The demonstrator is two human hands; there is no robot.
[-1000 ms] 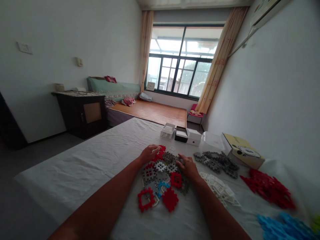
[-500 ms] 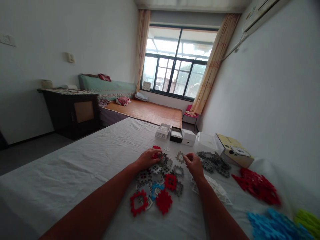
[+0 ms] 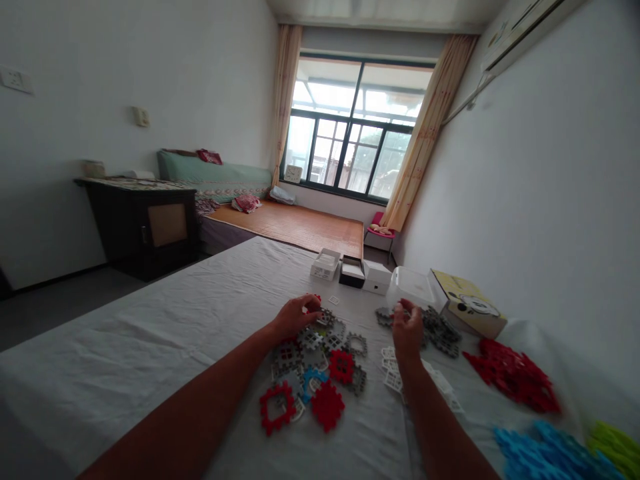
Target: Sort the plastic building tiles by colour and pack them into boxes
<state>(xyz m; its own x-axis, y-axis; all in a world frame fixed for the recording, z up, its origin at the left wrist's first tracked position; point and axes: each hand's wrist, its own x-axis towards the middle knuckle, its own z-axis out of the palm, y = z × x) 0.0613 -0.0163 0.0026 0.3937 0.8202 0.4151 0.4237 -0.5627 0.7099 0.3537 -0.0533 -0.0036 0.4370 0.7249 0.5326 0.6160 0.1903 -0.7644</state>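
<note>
A mixed heap of red, grey and blue interlocking plastic tiles [image 3: 320, 373] lies on the white sheet in front of me. My left hand [image 3: 295, 315] rests curled on the heap's far edge, fingers closed on a red tile [image 3: 317, 299]. My right hand [image 3: 407, 327] is over the near edge of a pile of grey tiles [image 3: 437, 327] to the right, fingers pinched; whether a grey tile is still in them is hidden. White tiles [image 3: 395, 373] lie just under my right wrist.
Small boxes [image 3: 353, 272], a clear plastic tub [image 3: 413, 287] and a yellow cardboard box [image 3: 470, 303] stand at the far side. Piles of red [image 3: 515, 380], blue [image 3: 545, 453] and green [image 3: 617, 443] tiles lie to the right by the wall. A dark cabinet [image 3: 145, 223] stands left.
My right hand picked a grey tile from the mixed heap and carried it right to the grey pile. My left hand stayed on the heap's far edge.
</note>
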